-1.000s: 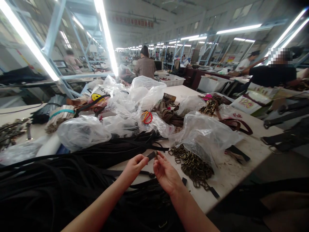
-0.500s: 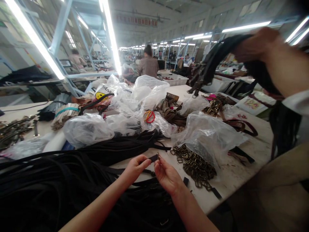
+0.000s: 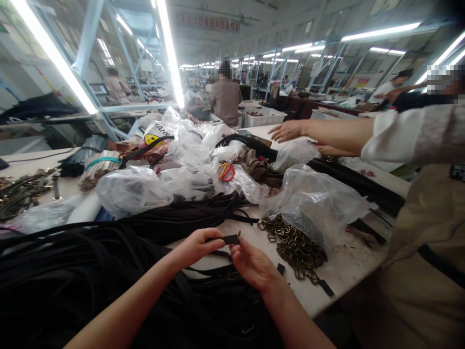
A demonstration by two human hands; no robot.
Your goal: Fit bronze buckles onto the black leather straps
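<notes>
My left hand point(image 3: 203, 245) pinches a dark strap point(image 3: 229, 239) close to its end. My right hand point(image 3: 250, 264) is closed on a small metal buckle point(image 3: 238, 236) at that end; the strap seems to run into it, though the fingers partly cover the spot. Long black straps point(image 3: 90, 276) lie heaped beneath and left of my forearms. To the right of my right hand is a pile of brass-coloured metal buckles point(image 3: 300, 247), spilling from a clear plastic bag point(image 3: 312, 198).
Plastic bags point(image 3: 134, 191), red-and-yellow-handled scissors point(image 3: 226, 171) and a banded bundle of pale strips point(image 3: 100, 167) cover the table's middle. On the right, a co-worker's arm point(image 3: 334, 135) reaches over a black strap bundle point(image 3: 359, 184). The table edge point(image 3: 341, 298) slopes at lower right.
The co-worker has lowered the raised bundle of black straps onto the table, and that hand is now off it. My left hand has slid slightly left, showing more of the strap between my hands.
</notes>
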